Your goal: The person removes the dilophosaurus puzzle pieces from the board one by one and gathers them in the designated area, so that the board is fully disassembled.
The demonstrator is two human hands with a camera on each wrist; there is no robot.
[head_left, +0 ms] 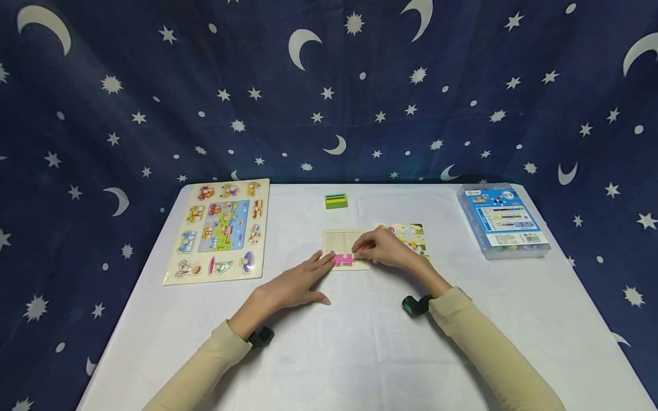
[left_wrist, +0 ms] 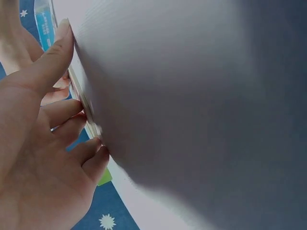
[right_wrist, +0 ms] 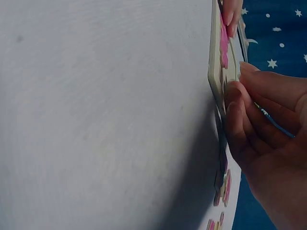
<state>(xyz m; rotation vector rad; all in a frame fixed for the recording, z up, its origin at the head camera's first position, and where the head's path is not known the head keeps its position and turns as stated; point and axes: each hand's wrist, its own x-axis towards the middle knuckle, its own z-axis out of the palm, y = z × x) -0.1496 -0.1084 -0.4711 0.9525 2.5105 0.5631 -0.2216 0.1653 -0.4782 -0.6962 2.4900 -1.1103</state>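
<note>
A shallow wooden puzzle tray [head_left: 336, 240] lies mid-table, with joined pink jigsaw pieces [head_left: 343, 261] along its near edge. My left hand [head_left: 298, 284] rests flat, fingers extended, its fingertips on the tray's left side at the pink pieces. Over the tray's right part, my right hand [head_left: 385, 248] pinches a small pale jigsaw piece [head_left: 356, 256] between thumb and fingers, close to the pink ones. Most of that piece is hidden by the fingertips. Beyond the right hand lie several loose patterned jigsaw pieces [head_left: 416, 229], partly covered by the hand and wrist.
At the left lies a large wooden picture board [head_left: 175, 268] with vehicle shapes. A small green box [head_left: 336, 201] stands behind the tray. On the right is a clear plastic case [head_left: 506, 220] with a blue label. A dark star-patterned cloth [head_left: 360, 137] hangs behind the white table.
</note>
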